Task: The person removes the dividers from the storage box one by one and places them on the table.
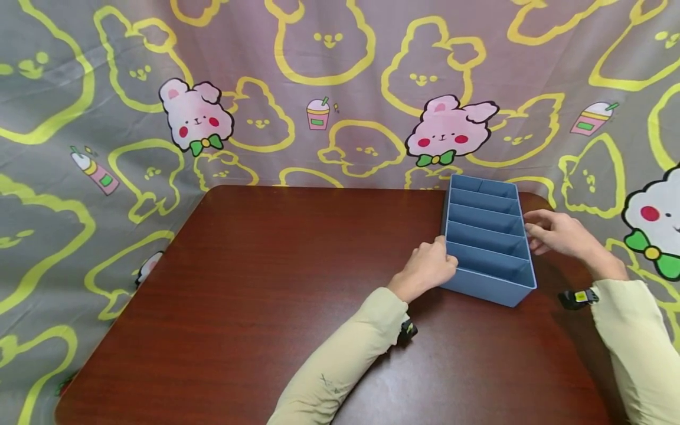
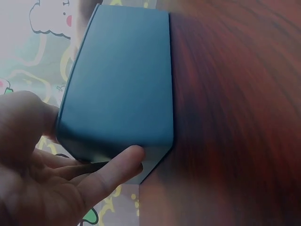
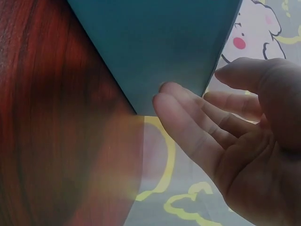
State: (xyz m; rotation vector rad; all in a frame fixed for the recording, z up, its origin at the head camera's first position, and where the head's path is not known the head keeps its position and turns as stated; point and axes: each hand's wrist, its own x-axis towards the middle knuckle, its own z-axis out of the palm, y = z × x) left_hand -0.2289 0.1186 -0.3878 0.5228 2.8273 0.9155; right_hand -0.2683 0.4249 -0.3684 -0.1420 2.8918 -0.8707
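A blue-grey divided storage box (image 1: 486,283) stands at the right of the table, its compartments facing up. Cross walls split it into several slots, and a short divider parts the farthest one. My left hand (image 1: 427,262) grips the box's left side near the front corner, with the thumb at the rim. In the left wrist view, fingers (image 2: 117,172) of that hand lie along the side wall. Beside the right wall is my right hand (image 1: 560,236), fingers loosely bent. Its fingertips (image 3: 169,96) overlap the wall in the right wrist view, the thumb held apart.
The dark red-brown wooden table (image 1: 265,283) spreads out to the left and front of the box. A patterned curtain (image 1: 350,71) with rabbit heads and yellow outlines hangs behind the table and along both sides. The box's far end stands close to the table's back edge.
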